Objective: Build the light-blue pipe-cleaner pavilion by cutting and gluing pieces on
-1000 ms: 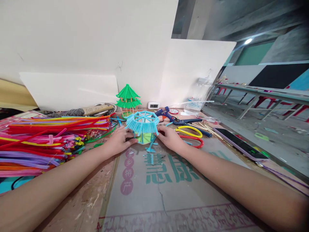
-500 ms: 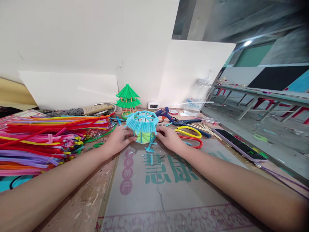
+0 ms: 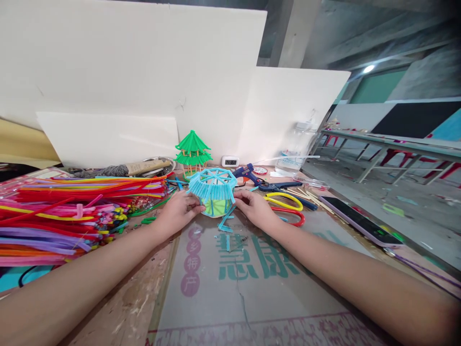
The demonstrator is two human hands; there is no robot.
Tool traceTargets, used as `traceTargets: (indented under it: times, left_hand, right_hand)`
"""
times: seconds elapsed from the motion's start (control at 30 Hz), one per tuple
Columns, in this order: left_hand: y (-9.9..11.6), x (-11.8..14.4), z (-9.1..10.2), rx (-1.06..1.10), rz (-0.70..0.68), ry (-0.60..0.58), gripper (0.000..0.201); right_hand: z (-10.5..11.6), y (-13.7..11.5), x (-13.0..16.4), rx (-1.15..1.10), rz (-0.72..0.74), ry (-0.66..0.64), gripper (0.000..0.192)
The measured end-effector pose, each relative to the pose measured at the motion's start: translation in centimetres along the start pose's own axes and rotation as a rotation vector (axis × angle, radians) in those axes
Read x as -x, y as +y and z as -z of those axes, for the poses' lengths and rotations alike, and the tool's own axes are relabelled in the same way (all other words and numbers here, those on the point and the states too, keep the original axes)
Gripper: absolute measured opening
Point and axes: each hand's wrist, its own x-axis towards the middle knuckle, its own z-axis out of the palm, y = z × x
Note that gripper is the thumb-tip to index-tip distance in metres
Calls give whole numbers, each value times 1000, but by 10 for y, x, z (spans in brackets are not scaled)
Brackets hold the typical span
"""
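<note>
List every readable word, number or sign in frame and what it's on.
"慧康", large green characters: on the flattened cardboard sheet under the blue pipe-cleaner pavilion.
"乡特产", in dark red circles: same cardboard, left side.
Digits on the small white digital clock: too small to read.
Label on the clear plastic bottle: blurred, unreadable.
Phone screen: nothing legible.

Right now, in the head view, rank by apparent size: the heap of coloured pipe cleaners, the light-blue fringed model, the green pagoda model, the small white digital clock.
1. Heap of coloured pipe cleaners, largest.
2. Light-blue fringed model, between both hands.
3. Green pagoda model; it stands farther back, so this order is unsure.
4. Small white digital clock, smallest.
</note>
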Motion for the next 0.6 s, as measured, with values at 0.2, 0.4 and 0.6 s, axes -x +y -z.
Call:
traceTargets:
  times: [0.2, 0.4, 0.6]
  left_hand:
    - [4, 1, 1, -60, 15, -17, 27]
    - [7, 2, 2, -96, 14, -31, 27]
    - [6, 1, 2, -92, 21, -23, 29]
  right_hand:
    - [6, -3, 4, 174, 21, -30, 27]
    - [27, -11, 5, 358, -24, -69, 32]
    - [23, -11, 7, 246, 20, 3, 27]
